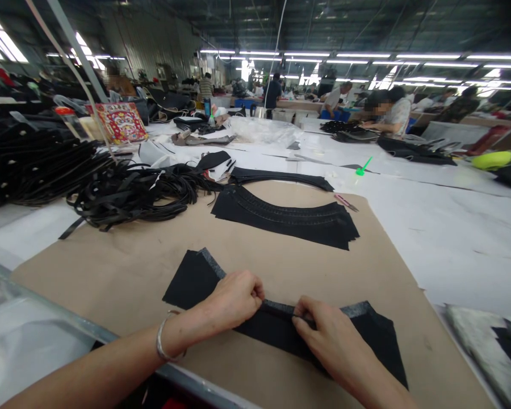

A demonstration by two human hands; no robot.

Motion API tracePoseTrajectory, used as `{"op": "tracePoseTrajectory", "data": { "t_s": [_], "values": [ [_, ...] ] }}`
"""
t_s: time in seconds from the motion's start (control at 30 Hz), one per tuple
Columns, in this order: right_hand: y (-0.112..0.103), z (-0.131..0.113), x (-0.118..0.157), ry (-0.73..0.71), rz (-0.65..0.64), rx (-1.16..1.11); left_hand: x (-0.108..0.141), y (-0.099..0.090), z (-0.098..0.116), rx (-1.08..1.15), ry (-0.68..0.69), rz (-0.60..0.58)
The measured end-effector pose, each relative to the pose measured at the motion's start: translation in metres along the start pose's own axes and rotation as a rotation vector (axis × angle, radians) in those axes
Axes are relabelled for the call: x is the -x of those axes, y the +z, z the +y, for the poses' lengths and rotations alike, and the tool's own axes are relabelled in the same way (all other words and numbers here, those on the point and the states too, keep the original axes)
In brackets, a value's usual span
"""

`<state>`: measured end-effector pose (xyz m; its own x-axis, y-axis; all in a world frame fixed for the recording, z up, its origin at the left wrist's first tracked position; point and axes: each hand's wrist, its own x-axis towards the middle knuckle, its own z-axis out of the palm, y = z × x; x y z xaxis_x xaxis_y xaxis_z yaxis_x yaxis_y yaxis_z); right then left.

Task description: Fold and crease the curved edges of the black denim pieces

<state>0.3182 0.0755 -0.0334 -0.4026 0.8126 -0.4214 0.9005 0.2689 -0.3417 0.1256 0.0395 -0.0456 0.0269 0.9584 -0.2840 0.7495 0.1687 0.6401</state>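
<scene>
A curved black fabric piece [276, 330] lies on the brown sheet [153, 272], with a grey, speckled strip along its upper edge. My left hand [238, 295], below a wrist with a silver bangle [164, 336], pinches that edge left of the middle. Close by on the right, my right hand [323, 326] grips the same edge between thumb and fingers, where the edge looks folded over. Both ends of the piece lie flat, beyond the hands. Farther back rests a stack of black curved pieces [281, 218] with stitched lines.
A heap of black strips [140, 193] sits at the back left, beside piled black pieces [34, 159]. Pink-handled snips [346, 202] lie right of the stack; a green brush-like item [363, 167] is beyond. People work at tables farther off.
</scene>
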Motion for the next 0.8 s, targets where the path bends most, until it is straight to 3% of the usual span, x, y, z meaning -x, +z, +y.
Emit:
{"op": "tracePoseTrajectory", "data": {
  "t_s": [0.33, 0.8],
  "values": [
    [-0.001, 0.014, 0.000, -0.047, -0.028, -0.132, 0.000, -0.001, 0.002, -0.011, -0.027, -0.004],
    [-0.001, 0.014, 0.005, -0.063, -0.074, -0.195, 0.007, -0.004, 0.006, -0.034, -0.043, -0.013]
  ]
}}
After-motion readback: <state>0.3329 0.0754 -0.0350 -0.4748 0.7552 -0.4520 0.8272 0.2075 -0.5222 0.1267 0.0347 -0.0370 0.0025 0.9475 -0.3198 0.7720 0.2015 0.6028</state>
